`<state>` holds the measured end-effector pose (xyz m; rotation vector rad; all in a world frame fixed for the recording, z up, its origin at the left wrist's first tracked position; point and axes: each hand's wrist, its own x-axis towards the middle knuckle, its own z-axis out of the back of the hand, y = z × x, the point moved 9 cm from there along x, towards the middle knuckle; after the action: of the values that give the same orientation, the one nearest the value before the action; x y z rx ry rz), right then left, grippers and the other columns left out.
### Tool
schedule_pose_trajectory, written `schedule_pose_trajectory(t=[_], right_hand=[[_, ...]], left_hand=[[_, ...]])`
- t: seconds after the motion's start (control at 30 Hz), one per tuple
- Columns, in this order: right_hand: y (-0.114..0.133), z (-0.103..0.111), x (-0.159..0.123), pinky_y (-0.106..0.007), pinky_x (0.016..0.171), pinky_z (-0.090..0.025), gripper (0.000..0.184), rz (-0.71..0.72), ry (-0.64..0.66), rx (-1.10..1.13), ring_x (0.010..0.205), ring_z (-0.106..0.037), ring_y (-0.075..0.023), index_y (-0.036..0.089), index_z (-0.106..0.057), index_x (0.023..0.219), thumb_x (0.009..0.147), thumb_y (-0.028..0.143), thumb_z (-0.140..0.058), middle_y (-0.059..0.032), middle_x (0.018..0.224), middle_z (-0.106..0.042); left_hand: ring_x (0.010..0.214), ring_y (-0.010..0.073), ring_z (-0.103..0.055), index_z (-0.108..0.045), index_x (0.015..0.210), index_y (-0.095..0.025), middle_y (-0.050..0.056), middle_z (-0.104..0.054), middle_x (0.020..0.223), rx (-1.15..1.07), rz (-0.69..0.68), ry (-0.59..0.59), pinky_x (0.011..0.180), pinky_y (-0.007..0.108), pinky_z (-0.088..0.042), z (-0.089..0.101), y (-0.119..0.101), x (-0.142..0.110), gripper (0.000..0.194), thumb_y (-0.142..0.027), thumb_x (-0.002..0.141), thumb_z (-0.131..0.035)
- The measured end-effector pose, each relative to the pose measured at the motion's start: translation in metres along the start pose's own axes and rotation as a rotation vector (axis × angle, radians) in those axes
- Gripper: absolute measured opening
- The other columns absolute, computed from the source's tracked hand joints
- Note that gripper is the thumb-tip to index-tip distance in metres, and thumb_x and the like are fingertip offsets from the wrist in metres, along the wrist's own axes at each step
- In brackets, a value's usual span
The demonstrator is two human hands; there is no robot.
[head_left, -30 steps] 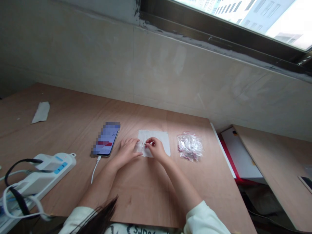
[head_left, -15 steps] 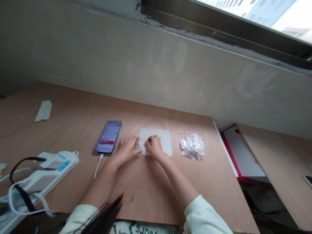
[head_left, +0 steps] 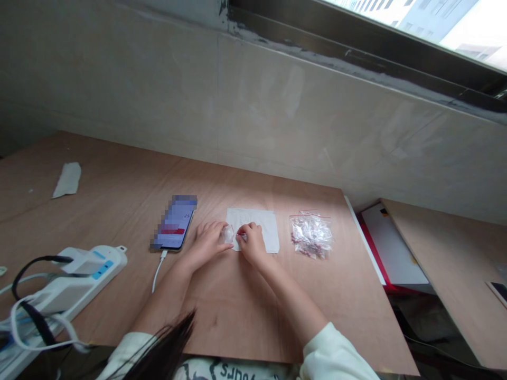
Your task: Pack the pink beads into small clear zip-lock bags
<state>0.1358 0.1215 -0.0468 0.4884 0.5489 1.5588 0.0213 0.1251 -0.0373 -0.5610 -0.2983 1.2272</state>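
Observation:
A small clear zip bag (head_left: 227, 234) with a red edge is held between the thumb and fingers of my left hand (head_left: 206, 241), its mouth turned to the right. Close beside that opening, my right hand (head_left: 252, 244) is in a pinch; what lies between its fingertips is too small to make out. Under both hands' fingertips is a white paper sheet (head_left: 268, 227), flat on the wooden table (head_left: 233, 311). Off to the right lies a pile of clear zip bags (head_left: 311, 236) with small reddish pieces inside.
To the left lies a phone (head_left: 174, 224) with a white charging cable (head_left: 157, 272). A power strip (head_left: 95, 279) with tangled cords takes up the table's left front. A scrap of paper (head_left: 67, 179) is farther back. Beyond the right edge stands a second table (head_left: 447, 248).
My right fingers have shifted slightly at the bag's mouth, and the hand is a little more curled. My left hand keeps its hold on the bag. The view has moved slightly.

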Motion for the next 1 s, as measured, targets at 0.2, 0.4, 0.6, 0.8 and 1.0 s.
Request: schedule_pose_trajectory(t=[0.2, 0.4, 0.6, 0.8, 1.0], right_hand=[[0.01, 0.011, -0.003, -0.032, 0.075, -0.036, 0.008, 0.02, -0.061, 0.138, 0.082, -0.042, -0.0186, 0.018, -0.058, 0.074, 0.072, 0.016, -0.051, -0.0058, 0.081, -0.049], [0.01, 0.019, -0.007, -0.033, 0.077, -0.036, 0.016, 0.043, -0.074, 0.176, 0.085, -0.041, -0.0192, 0.019, -0.057, 0.083, 0.068, 0.016, -0.056, -0.0059, 0.087, -0.048], [-0.001, 0.012, -0.001, -0.034, 0.075, -0.035, 0.009, 0.046, -0.08, 0.019, 0.083, -0.038, -0.0207, 0.019, -0.059, 0.069, 0.068, 0.011, -0.053, -0.0071, 0.084, -0.047], [0.014, 0.018, -0.007, -0.032, 0.077, -0.035, 0.009, 0.088, -0.084, 0.173, 0.084, -0.04, -0.0188, 0.021, -0.059, 0.078, 0.07, 0.022, -0.055, -0.0053, 0.085, -0.048], [-0.003, 0.015, -0.001, -0.034, 0.075, -0.035, 0.015, 0.009, -0.099, 0.042, 0.083, -0.039, -0.0209, 0.019, -0.057, 0.079, 0.066, 0.011, -0.054, -0.0072, 0.084, -0.047]], left_hand=[[0.103, 0.0245, -0.046, -0.048, 0.102, -0.019, 0.007, -0.055, 0.108, 0.007, 0.002, 0.013, 0.09, 0.037, -0.025, -0.003, -0.001, -0.003, 0.045, -0.036, 0.062, -0.06], [0.104, 0.0246, -0.045, -0.047, 0.102, -0.017, 0.009, -0.054, 0.11, 0.011, 0.001, 0.007, 0.09, 0.037, -0.025, -0.001, -0.006, 0.001, 0.044, -0.035, 0.063, -0.059], [0.103, 0.0245, -0.045, -0.047, 0.102, -0.018, 0.008, -0.054, 0.11, 0.011, -0.013, 0.018, 0.091, 0.038, -0.025, -0.001, -0.006, 0.001, 0.047, -0.038, 0.062, -0.059], [0.102, 0.0252, -0.046, -0.048, 0.102, -0.017, 0.008, -0.055, 0.108, 0.016, -0.004, 0.018, 0.09, 0.037, -0.025, -0.005, -0.005, 0.001, 0.044, -0.036, 0.063, -0.058], [0.103, 0.0241, -0.045, -0.048, 0.101, -0.018, 0.008, -0.054, 0.108, 0.024, -0.006, 0.028, 0.089, 0.036, -0.026, -0.002, -0.006, 0.002, 0.045, -0.037, 0.062, -0.059]])
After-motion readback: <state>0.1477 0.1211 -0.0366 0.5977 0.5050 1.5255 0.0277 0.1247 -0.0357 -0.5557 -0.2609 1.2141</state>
